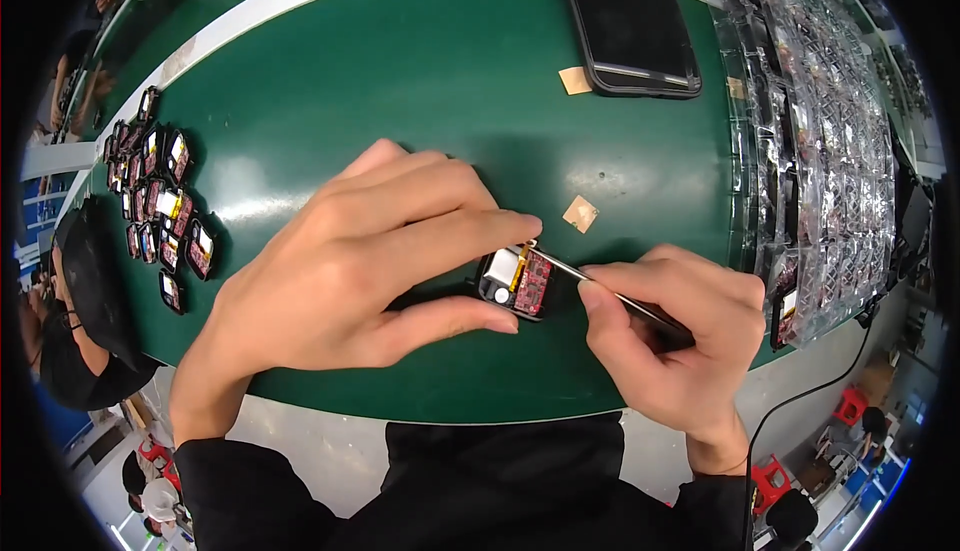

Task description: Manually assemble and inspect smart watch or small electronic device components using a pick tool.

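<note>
Between the thumb and fingers of my left hand (350, 261) is a small black device housing (530, 286), its inside facing up. A red circuit board, a white block, a yellow strip and a round white part show in it. My right hand (680, 321) grips slim metal tweezers (565, 268), whose tips reach the housing's upper edge beside my left index fingertip. Whether the tips pinch anything is too small to tell. Just beyond the housing, a tan square piece (580, 214) lies on the green mat (400, 81).
At the left lies a group of similar open housings (165, 206). A black phone (632, 21) rests at the far side, with another tan piece (575, 80) by its corner. Stacked clear plastic trays (830, 161) line the right edge, a black cable (820, 386) hanging below them.
</note>
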A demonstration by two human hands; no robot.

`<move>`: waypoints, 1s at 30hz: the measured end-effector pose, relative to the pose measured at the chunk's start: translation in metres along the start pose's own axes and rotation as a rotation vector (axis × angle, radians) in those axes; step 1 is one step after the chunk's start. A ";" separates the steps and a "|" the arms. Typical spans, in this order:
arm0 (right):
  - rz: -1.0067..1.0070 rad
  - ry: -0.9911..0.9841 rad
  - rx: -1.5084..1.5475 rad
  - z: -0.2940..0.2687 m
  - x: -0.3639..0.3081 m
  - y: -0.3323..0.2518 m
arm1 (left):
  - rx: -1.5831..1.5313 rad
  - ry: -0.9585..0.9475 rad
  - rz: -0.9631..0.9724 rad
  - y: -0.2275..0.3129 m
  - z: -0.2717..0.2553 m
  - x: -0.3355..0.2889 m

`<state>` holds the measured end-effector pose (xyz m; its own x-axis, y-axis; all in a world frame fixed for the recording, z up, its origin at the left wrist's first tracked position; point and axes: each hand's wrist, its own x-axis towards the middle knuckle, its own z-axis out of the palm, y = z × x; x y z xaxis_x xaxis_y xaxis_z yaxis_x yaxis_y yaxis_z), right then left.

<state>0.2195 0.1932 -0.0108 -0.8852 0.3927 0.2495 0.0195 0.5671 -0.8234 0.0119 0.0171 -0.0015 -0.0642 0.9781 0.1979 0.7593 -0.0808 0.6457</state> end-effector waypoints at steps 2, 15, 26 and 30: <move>-0.032 -0.006 -0.023 -0.004 0.000 0.001 | 0.000 0.013 -0.006 0.001 0.001 0.000; -0.257 0.076 -0.222 0.002 -0.007 0.004 | 0.013 0.035 -0.037 0.003 0.001 0.002; -0.142 0.010 -0.076 -0.002 -0.003 0.002 | -0.077 -0.048 -0.017 -0.016 -0.007 -0.001; -0.034 -0.040 -0.030 -0.005 -0.005 0.000 | -0.109 -0.047 -0.009 -0.017 -0.006 -0.001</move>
<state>0.2259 0.1949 -0.0098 -0.9036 0.3437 0.2558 0.0023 0.6011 -0.7992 -0.0053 0.0166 -0.0084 -0.0378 0.9866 0.1585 0.6838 -0.0901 0.7241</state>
